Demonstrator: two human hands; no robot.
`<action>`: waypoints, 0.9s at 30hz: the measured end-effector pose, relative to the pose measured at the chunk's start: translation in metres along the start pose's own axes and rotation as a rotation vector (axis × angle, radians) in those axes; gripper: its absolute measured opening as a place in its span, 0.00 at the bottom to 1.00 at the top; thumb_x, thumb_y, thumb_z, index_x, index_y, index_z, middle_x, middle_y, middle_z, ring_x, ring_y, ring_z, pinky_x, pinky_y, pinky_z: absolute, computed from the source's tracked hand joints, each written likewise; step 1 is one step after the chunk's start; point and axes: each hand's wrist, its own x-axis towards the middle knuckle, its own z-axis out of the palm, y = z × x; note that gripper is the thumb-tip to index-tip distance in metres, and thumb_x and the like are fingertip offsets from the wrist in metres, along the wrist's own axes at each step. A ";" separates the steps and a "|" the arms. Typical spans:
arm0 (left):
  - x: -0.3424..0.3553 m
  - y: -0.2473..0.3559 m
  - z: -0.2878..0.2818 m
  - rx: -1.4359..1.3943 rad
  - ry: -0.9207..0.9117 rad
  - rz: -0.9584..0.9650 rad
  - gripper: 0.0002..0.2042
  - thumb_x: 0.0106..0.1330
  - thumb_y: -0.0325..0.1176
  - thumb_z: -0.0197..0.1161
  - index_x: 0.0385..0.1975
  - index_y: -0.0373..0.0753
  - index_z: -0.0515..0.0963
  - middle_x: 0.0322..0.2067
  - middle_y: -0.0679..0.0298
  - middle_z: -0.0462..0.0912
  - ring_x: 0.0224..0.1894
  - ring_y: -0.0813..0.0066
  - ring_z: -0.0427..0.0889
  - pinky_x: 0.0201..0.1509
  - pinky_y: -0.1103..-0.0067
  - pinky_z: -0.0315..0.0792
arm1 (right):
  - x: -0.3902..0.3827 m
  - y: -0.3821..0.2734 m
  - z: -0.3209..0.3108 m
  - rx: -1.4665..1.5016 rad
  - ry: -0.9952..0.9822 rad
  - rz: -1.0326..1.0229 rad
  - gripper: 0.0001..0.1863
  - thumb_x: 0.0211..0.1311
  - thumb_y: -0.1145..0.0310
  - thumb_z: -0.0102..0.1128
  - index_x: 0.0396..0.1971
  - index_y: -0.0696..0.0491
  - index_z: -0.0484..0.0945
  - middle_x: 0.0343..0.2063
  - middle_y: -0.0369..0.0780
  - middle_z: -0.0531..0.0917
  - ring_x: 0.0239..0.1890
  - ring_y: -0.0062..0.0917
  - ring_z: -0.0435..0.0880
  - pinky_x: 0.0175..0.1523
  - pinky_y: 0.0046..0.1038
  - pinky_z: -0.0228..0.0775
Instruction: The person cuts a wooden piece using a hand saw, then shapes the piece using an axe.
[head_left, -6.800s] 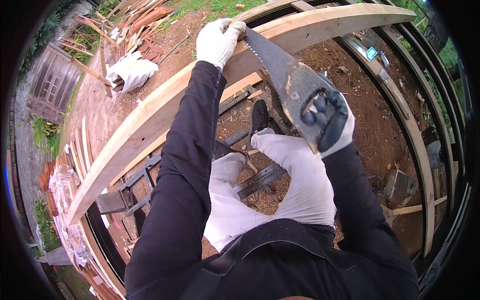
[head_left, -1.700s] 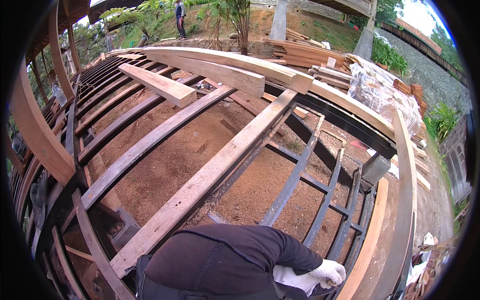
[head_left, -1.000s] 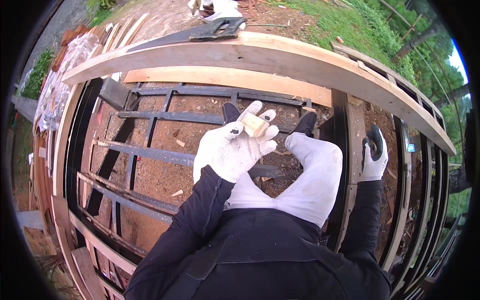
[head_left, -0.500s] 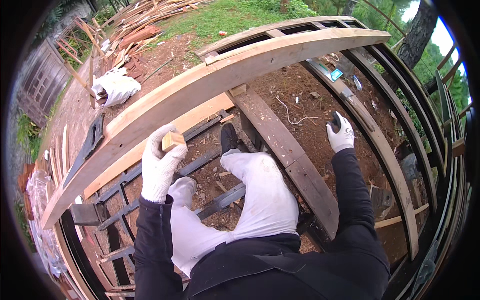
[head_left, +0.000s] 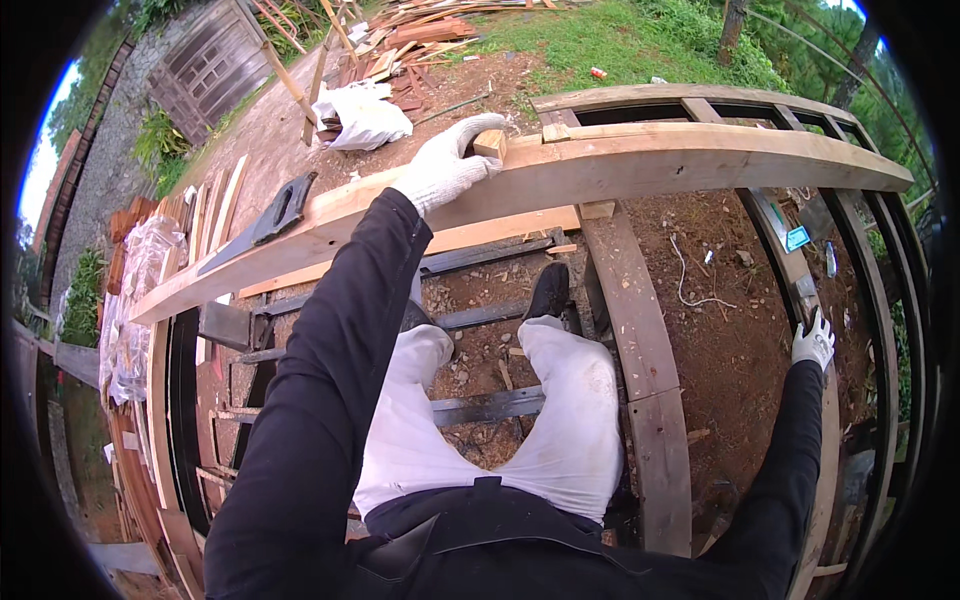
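Observation:
My left hand, in a white knit glove, pinches a small wooden block at the top edge of a long pale timber beam. To my right, my right hand, in a white glove with dark fingertips, closes round the dark end of a slim tool with a shiny metal part. The tool lies along a narrow wooden rail; its exact kind is unclear. A handsaw with a black handle rests on the left part of the beam.
A brown plank runs from the beam beside my right leg. Dark metal bars cross beneath my legs. A blue-and-white packet lies on the right rail. A white sack and scrap wood lie beyond the beam.
My left hand has carried the wooden block forward and right to the beam. My right hand has reached outward to the tool on the rail. The view has swung left.

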 end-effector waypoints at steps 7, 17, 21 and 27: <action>0.014 -0.009 -0.002 -0.021 -0.028 -0.002 0.37 0.56 0.24 0.62 0.71 0.41 0.65 0.65 0.61 0.73 0.58 0.71 0.77 0.64 0.77 0.69 | 0.030 0.021 0.010 -0.047 -0.031 -0.080 0.39 0.58 0.60 0.69 0.71 0.46 0.66 0.66 0.50 0.72 0.65 0.47 0.74 0.69 0.43 0.67; 0.002 0.002 0.007 0.169 0.025 -0.081 0.27 0.63 0.38 0.70 0.64 0.45 0.74 0.52 0.58 0.83 0.55 0.68 0.80 0.64 0.74 0.70 | -0.030 0.002 -0.013 0.407 -0.056 0.037 0.27 0.54 0.66 0.70 0.54 0.57 0.74 0.46 0.50 0.85 0.52 0.45 0.84 0.58 0.39 0.74; 0.003 -0.006 0.015 0.226 0.087 -0.093 0.30 0.63 0.46 0.71 0.63 0.41 0.73 0.55 0.58 0.80 0.58 0.68 0.77 0.64 0.74 0.69 | -0.109 0.014 -0.028 0.830 -0.093 -0.169 0.12 0.57 0.73 0.69 0.40 0.56 0.77 0.29 0.36 0.79 0.34 0.20 0.79 0.43 0.26 0.73; 0.005 0.038 0.009 0.307 0.124 -0.098 0.29 0.60 0.50 0.71 0.55 0.39 0.73 0.48 0.51 0.84 0.52 0.57 0.83 0.58 0.67 0.73 | -0.260 -0.007 -0.080 1.004 -0.448 -0.102 0.06 0.59 0.78 0.65 0.34 0.57 0.76 0.27 0.33 0.80 0.29 0.16 0.77 0.36 0.22 0.70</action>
